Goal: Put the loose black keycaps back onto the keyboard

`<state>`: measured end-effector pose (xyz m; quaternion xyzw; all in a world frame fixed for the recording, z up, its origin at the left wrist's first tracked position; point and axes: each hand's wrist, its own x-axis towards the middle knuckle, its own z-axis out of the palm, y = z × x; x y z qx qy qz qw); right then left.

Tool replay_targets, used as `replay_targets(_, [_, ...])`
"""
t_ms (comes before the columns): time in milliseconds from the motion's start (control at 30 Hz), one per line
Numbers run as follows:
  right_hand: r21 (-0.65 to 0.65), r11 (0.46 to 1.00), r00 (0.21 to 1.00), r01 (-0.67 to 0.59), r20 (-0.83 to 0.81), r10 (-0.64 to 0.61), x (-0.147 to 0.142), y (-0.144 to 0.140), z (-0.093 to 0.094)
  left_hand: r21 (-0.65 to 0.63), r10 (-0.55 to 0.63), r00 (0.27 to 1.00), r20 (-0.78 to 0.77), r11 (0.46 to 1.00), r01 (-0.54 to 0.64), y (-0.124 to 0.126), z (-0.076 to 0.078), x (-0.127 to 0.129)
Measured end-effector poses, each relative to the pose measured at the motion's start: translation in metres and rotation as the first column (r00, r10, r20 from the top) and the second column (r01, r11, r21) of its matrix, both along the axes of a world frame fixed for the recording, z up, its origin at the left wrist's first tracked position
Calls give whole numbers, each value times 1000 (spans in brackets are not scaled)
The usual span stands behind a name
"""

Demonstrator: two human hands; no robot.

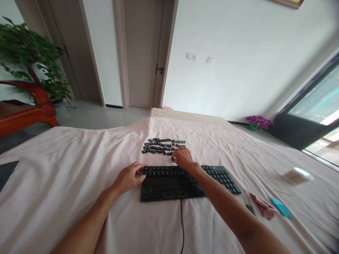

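Note:
A black keyboard [164,194] lies on the cloth; many key positions on its left and middle part are without caps, while the number pad at the right has its caps. My left hand [129,177] is closed on the keyboard's upper left corner, thumb at the near side. Beyond the keyboard, my right hand [183,157] pinches a small dark keycap [173,159] at its fingertips. Loose black keycaps [159,148] lie in rough rows just left of that hand, with a long space bar cap [164,140] at the back. My right forearm covers part of the keyboard.
The pale pink cloth [127,225] is wrinkled. A cable [182,225] runs from the keyboard toward me. To the right lie a pink rag [265,207], a blue flat piece [281,207], a small dark piece [250,209] and a white round container [298,175]. A dark panel [7,173] sits far left.

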<state>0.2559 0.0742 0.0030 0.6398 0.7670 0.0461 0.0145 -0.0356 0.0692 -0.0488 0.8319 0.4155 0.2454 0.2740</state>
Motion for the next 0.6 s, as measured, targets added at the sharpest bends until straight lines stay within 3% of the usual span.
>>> replay_targets(433, [-17,999,997,-52,-52,51,-8,-9,7,-2,-5,1000,-2,1000,5,0,1,0])
replay_targets(600, [19,1000,990,9,-144,-6,-3,-11,15,4,-7,1000,6,1000,7,0,0,0])
